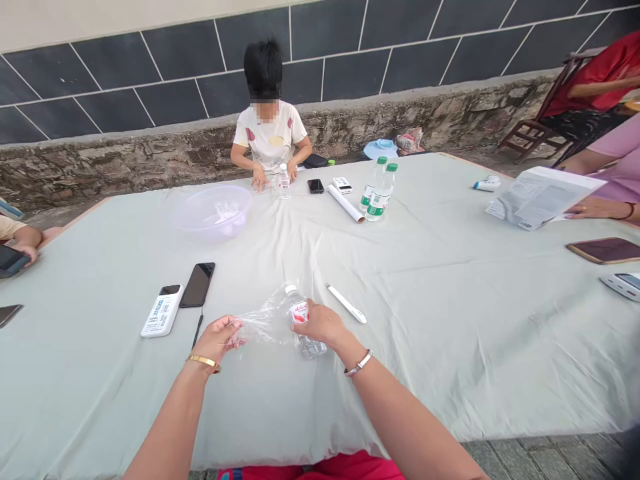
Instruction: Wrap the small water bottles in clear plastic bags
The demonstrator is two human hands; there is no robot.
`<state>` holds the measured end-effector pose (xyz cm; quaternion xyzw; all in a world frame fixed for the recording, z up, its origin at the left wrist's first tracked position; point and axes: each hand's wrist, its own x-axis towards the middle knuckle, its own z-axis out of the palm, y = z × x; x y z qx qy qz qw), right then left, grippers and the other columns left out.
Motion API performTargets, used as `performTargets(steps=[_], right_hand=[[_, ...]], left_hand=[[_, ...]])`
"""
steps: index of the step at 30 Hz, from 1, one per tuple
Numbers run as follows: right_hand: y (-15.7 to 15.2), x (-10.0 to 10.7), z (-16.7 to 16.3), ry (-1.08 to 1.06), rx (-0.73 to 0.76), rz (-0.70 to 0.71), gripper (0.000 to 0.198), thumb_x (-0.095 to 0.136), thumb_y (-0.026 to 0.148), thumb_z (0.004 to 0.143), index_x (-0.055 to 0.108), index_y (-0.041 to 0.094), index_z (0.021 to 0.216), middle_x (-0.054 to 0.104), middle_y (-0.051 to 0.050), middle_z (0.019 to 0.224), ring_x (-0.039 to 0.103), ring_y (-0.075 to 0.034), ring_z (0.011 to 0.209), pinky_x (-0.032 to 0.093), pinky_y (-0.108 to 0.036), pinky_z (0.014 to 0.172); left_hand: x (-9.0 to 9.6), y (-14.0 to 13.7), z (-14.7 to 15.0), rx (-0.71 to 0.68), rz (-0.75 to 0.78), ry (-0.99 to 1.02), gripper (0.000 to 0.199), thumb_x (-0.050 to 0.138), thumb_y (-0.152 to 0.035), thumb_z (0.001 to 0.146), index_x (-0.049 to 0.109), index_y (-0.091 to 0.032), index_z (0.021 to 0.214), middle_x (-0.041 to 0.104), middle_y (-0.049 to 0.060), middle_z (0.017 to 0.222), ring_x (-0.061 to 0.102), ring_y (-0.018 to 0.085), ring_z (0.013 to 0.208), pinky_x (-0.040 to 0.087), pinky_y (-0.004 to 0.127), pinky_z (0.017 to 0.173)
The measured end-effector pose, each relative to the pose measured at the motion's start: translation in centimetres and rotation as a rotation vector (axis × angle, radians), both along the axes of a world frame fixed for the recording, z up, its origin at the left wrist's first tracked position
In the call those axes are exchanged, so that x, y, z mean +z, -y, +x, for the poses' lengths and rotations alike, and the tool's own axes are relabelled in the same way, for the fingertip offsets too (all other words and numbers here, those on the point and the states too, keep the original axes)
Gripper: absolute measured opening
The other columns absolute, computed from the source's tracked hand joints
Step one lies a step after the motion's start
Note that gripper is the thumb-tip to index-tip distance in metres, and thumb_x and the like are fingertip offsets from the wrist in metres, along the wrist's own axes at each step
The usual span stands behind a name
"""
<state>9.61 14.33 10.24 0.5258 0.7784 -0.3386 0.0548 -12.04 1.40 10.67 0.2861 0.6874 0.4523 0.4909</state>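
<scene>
Grey cloth covers the wide table point(450, 300), with a dark tiled wall point(340, 40) behind. Taking the bottle point(301, 312) near the front edge as the dial's centre, the right hand point(323, 323) is wrapped around it, hiding part of its label. The left hand point(218, 339), apart from the right, pinches clear plastic point(265, 317) at nine o'clock; the film seems to go around the bottle, though its transparency makes that hard to tell. A white pen point(346, 304) lies close at two o'clock, beside the right hand. Towards nine to ten sit a phone point(197, 285) and a white power bank point(163, 311), the phone's strap point(198, 330) reaching the left hand. At eleven is a pale basin point(183, 223); at one, two green-capped bottles point(380, 195) next to a white roll point(346, 203). Near twelve sits another person point(270, 137).
</scene>
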Motion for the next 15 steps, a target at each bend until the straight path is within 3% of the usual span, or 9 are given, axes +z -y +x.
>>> performTargets(steps=[4, 7, 9, 13, 15], right_hand=[[-1.1, -0.1, 1.1, -0.079, -0.007, -0.059, 0.036, 0.065, 0.044, 0.065, 0.057, 0.02, 0.09, 0.066, -0.003, 0.083, 0.061, -0.02, 0.072, 0.039, -0.025, 0.054], [-1.9, -0.8, 2.0, -0.237, -0.044, -0.152, 0.029, 0.066, 0.038, 0.065, 0.055, 0.02, 0.084, 0.066, -0.002, 0.083, 0.061, -0.017, 0.072, 0.041, -0.023, 0.056], [-2.4, -1.4, 2.4, -0.348, -0.07, -0.227, 0.029, 0.067, 0.036, 0.065, 0.055, 0.019, 0.086, 0.066, -0.002, 0.086, 0.061, -0.017, 0.075, 0.043, -0.023, 0.059], [-3.0, -2.6, 1.9, -0.506, -0.128, -0.242, 0.035, 0.067, 0.034, 0.065, 0.056, 0.017, 0.093, 0.066, -0.003, 0.089, 0.062, -0.017, 0.079, 0.046, -0.025, 0.065], [-3.2, -2.9, 1.3, -0.599, -0.143, -0.21, 0.039, 0.067, 0.031, 0.066, 0.055, 0.016, 0.1, 0.066, -0.002, 0.091, 0.062, -0.017, 0.081, 0.047, -0.026, 0.07]], left_hand=[[-1.1, -0.1, -0.9, 0.121, -0.033, -0.406, 0.026, 0.061, -0.043, 0.063, 0.051, -0.02, 0.056, 0.049, -0.003, 0.054, 0.045, 0.012, 0.052, 0.043, 0.025, 0.053], [-0.4, 0.1, -1.8, 0.164, 0.058, -0.316, 0.028, 0.055, -0.047, 0.066, 0.051, -0.021, 0.06, 0.054, -0.001, 0.06, 0.052, 0.015, 0.058, 0.045, 0.026, 0.057], [0.4, 0.0, -2.3, 0.159, 0.055, -0.311, 0.028, 0.05, -0.048, 0.071, 0.049, -0.022, 0.062, 0.05, -0.003, 0.054, 0.05, 0.015, 0.052, 0.045, 0.027, 0.054], [1.8, -0.1, -2.9, -0.078, -0.165, -0.64, 0.023, 0.058, -0.036, 0.067, 0.044, -0.023, 0.055, 0.041, -0.005, 0.046, 0.036, 0.012, 0.042, 0.035, 0.025, 0.047], [2.2, -0.1, -3.0, -0.209, -0.16, -0.546, 0.021, 0.061, -0.036, 0.066, 0.048, -0.023, 0.058, 0.046, -0.004, 0.05, 0.041, 0.013, 0.046, 0.036, 0.024, 0.048]])
